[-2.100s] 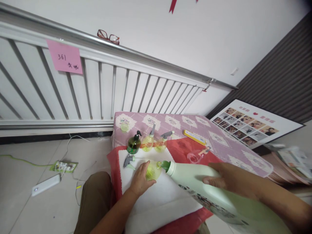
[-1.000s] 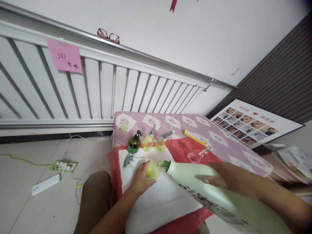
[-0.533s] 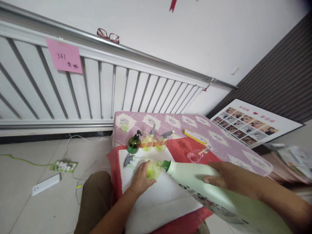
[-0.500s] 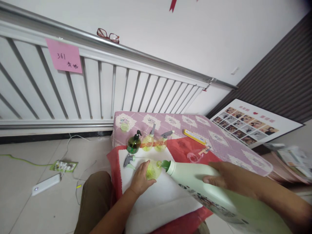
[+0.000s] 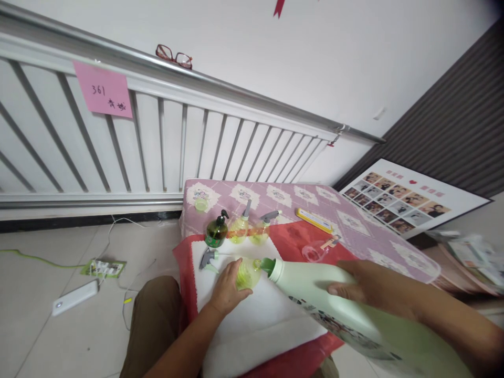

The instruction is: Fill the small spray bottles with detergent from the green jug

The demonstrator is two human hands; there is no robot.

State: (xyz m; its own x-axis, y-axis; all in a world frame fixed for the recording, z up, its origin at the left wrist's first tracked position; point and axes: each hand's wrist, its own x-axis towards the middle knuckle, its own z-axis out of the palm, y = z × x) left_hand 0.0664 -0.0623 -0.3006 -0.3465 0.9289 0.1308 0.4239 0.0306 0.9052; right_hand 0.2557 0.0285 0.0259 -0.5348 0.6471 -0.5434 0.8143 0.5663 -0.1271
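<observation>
My left hand (image 5: pixel 229 290) is wrapped round a clear spray bottle (image 5: pixel 247 273) without its top, with yellowish-green liquid inside. In my right hand (image 5: pixel 364 286) lies a large pale green jug (image 5: pixel 315 283), tilted so that its open mouth meets the spray bottle's neck; whether liquid is flowing I cannot tell. A loose grey spray trigger head (image 5: pixel 208 259) rests on the white cloth (image 5: pixel 275 320), left of the spray bottle. Behind stand a dark green pump bottle (image 5: pixel 216 231) and two spray bottles with grey triggers, one in the middle (image 5: pixel 239 230) and one at right (image 5: pixel 260 231).
A red sheet (image 5: pixel 289 239) lies under the white cloth on the patterned tablecloth (image 5: pixel 350 223). There are a yellow packet (image 5: pixel 314 220), a clear pink item (image 5: pixel 315 253) and a small green lid-like piece (image 5: pixel 201 205). The radiator (image 5: pixel 228 149) borders the table; a power strip (image 5: pixel 104 269) is on the floor.
The liquid in the held spray bottle looks slightly higher. Both hands and the jug stay almost where they were.
</observation>
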